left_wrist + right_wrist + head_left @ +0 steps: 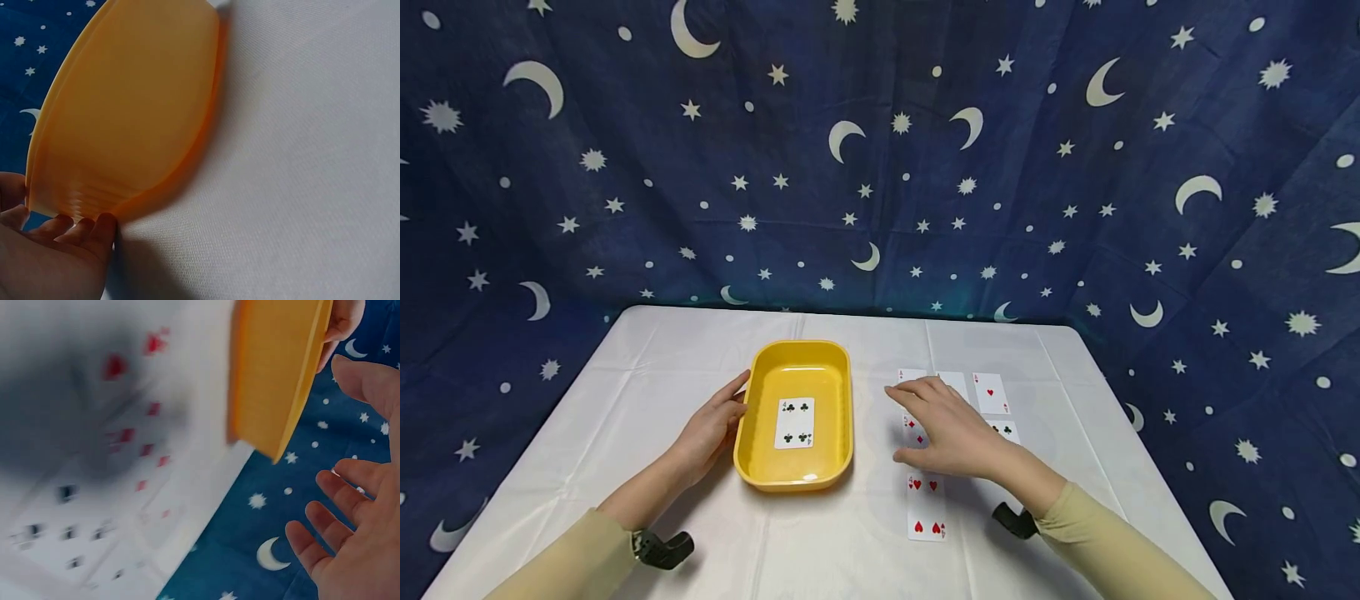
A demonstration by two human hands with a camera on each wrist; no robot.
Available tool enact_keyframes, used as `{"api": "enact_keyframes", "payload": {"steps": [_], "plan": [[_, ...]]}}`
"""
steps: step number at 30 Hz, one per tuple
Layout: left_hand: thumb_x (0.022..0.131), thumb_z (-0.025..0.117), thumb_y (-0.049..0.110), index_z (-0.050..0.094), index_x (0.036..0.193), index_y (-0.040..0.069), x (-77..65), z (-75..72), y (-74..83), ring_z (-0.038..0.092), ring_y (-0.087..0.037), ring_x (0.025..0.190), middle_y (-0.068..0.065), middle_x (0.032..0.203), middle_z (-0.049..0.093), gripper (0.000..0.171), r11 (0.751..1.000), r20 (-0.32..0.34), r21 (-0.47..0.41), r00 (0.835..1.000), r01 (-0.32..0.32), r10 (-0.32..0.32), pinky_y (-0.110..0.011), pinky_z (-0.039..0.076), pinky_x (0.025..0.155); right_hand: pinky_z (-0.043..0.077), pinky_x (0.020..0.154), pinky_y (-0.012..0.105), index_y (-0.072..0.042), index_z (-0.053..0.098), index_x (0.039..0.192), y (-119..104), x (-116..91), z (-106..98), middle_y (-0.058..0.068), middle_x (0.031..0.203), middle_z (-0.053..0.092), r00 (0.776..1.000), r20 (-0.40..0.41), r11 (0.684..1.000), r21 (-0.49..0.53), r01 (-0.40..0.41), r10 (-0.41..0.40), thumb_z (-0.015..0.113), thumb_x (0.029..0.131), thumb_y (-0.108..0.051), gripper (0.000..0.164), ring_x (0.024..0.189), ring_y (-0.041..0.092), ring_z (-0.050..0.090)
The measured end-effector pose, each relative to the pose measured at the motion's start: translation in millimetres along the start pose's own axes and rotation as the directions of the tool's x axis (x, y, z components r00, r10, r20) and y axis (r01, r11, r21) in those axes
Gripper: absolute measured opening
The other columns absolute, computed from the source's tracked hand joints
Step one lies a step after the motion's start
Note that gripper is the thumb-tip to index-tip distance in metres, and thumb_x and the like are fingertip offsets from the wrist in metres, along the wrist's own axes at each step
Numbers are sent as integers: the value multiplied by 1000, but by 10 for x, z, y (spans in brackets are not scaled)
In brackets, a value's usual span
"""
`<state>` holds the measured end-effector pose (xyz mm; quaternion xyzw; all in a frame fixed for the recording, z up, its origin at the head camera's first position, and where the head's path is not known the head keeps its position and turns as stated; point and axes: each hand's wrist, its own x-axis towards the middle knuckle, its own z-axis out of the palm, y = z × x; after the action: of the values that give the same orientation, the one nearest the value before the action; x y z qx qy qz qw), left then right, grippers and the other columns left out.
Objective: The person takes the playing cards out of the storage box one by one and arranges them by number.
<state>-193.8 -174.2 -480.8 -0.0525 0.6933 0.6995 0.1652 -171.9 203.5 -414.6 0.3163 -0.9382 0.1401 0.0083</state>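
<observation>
A yellow tray [793, 475] sits on the table left of centre, with a four of clubs [794, 423] face up inside. My left hand [711, 429] rests its fingers along the tray's left outer side, fingertips at the wall in the left wrist view. My right hand [951, 429] hovers over the face-up playing cards on the right, fingers spread and holding nothing. Nearest it are a five of diamonds [913, 431], partly covered by the hand, and a four of hearts [927, 517] just in front.
Beyond the right hand lie an ace of hearts [992, 393] and other cards, some partly hidden. A black-suited card [1006, 431] shows beside the right wrist. Dark cameras hang from both wrists. A blue star-patterned cloth [880, 217] stands behind the white-covered table [685, 358].
</observation>
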Motion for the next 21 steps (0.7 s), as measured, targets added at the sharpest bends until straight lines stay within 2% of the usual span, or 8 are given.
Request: {"api": "enact_keyframes", "payload": {"steps": [5, 9, 14, 21], "plan": [[105, 37, 10, 13, 166, 22, 6, -6, -5, 40, -32, 143, -18, 167, 23, 67, 1000, -1, -9, 1000, -7, 7, -25, 49, 99, 35, 114, 44, -20, 46, 155, -168, 386, -1, -6, 150, 49, 999, 17, 999, -1, 42, -42, 79, 82, -49, 85, 138, 16, 38], [105, 37, 10, 13, 166, 23, 5, -4, -4, 41, -32, 142, -18, 167, 23, 67, 1000, -8, 0, 1000, -1, 1, -30, 47, 104, 34, 115, 44, -18, 44, 156, -303, 637, 41, -4, 151, 47, 995, 43, 996, 0, 87, -87, 78, 83, -50, 87, 138, 19, 37], [104, 38, 9, 13, 166, 22, -6, -1, 3, 39, -32, 143, -18, 167, 22, 69, 1000, -8, 5, 1000, 4, -4, -36, 43, 109, 35, 115, 43, -18, 43, 157, -432, 875, 128, -2, 151, 47, 988, 82, 991, -21, 135, -133, 77, 83, -54, 89, 137, 20, 38], [104, 39, 11, 16, 166, 22, -5, -5, -3, 41, -31, 142, -18, 166, 24, 67, 1000, -7, -1, 1000, 4, -4, -31, 46, 104, 35, 115, 40, -17, 44, 156, -516, 1125, 283, -1, 151, 47, 981, 148, 991, -43, 130, -123, 81, 79, -54, 93, 137, 19, 38]]}}
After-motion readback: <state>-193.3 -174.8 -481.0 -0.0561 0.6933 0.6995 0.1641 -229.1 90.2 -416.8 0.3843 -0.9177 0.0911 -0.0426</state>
